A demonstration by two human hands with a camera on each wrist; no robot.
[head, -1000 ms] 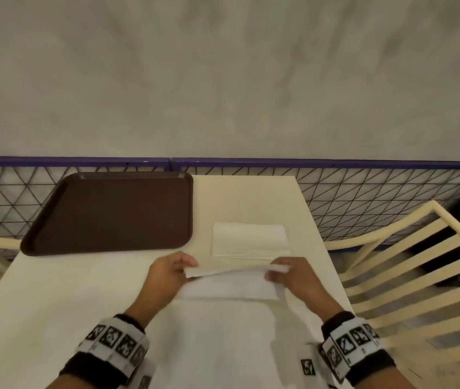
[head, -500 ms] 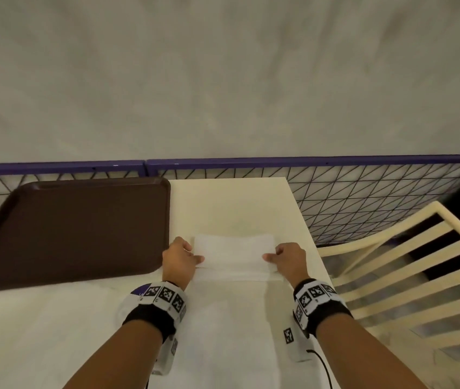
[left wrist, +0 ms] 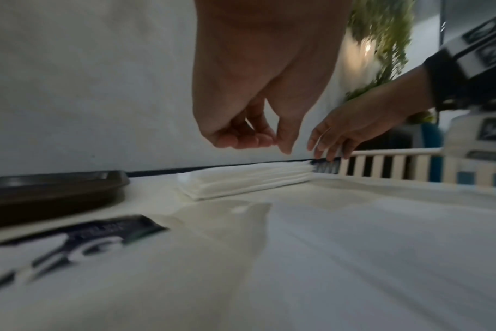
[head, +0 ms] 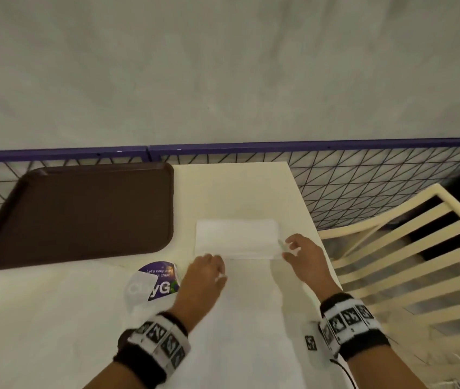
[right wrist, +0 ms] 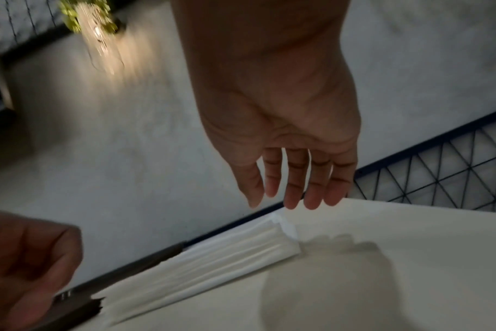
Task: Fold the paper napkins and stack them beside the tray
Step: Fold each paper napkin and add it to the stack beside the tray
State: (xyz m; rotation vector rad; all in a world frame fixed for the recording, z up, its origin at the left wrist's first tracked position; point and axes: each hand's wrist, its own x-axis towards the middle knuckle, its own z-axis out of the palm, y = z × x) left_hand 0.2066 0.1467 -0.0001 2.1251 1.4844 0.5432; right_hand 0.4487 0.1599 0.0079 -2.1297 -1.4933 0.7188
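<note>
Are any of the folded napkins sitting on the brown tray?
No. The stack of folded napkins lies on the table to the right of the brown tray, whose surface shows nothing on it.

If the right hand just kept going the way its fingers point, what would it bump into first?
Most likely the right end of the stack of folded napkins. The right hand hovers open just beside and above it, fingers angled down toward that edge; depth is uncertain.

tray (head: 82, 214): dark brown
napkins (head: 237, 238): white
table (head: 231, 189): cream
sticker (head: 157, 283): purple, white lettering
fence (head: 363, 189): black triangle mesh, purple rail
chair (head: 408, 248): cream slats
wristbands (head: 348, 324): black, white squares
</note>
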